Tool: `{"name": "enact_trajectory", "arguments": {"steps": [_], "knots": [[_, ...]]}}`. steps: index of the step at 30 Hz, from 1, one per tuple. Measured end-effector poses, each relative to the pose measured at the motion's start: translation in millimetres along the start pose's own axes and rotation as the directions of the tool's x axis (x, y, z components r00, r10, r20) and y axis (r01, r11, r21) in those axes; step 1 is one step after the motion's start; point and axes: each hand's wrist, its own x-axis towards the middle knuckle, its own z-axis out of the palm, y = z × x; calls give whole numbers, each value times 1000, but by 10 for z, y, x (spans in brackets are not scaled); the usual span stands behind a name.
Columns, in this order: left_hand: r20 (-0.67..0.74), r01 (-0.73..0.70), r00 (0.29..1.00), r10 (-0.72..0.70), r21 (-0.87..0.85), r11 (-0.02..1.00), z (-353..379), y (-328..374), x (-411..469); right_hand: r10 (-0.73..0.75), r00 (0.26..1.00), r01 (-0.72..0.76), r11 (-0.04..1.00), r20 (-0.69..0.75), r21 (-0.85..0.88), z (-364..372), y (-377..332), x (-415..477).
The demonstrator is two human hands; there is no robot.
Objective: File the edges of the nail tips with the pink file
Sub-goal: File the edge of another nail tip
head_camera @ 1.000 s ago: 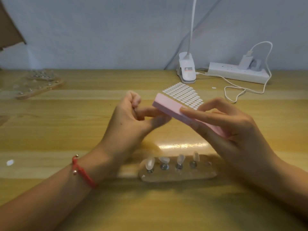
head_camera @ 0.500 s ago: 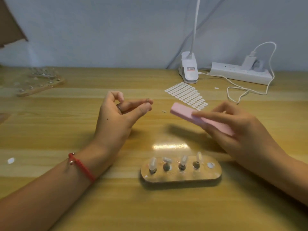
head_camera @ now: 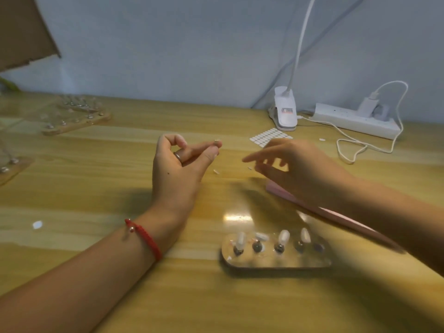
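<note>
Right hand [head_camera: 298, 164] had released pink file [head_camera: 336, 213], now flat on desk [head_camera: 96, 195] beneath wrist; grip spread. Left hand [head_camera: 179, 169] still pinched nail tip [head_camera: 217, 141], raised

Wooden table [head_camera: 96, 236] against a grey wall [head_camera: 192, 56]. Far right: white power strip [head_camera: 355, 120] with plugged-in charger [head_camera: 367, 104] and looped white cable [head_camera: 360, 147]; beside it, a white clip lamp [head_camera: 285, 111]. Sheet of white adhesive tabs [head_camera: 269, 135] just in front of the lamp. Brown cardboard [head_camera: 21, 30], upper left.
</note>
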Motion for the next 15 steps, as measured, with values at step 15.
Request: {"name": "enact_trajectory", "arguments": {"steps": [15], "knots": [[-36, -8, 999, 7, -15, 1000, -7, -75, 50, -79, 993, 84, 995, 89, -55, 290, -239, 541]]}}
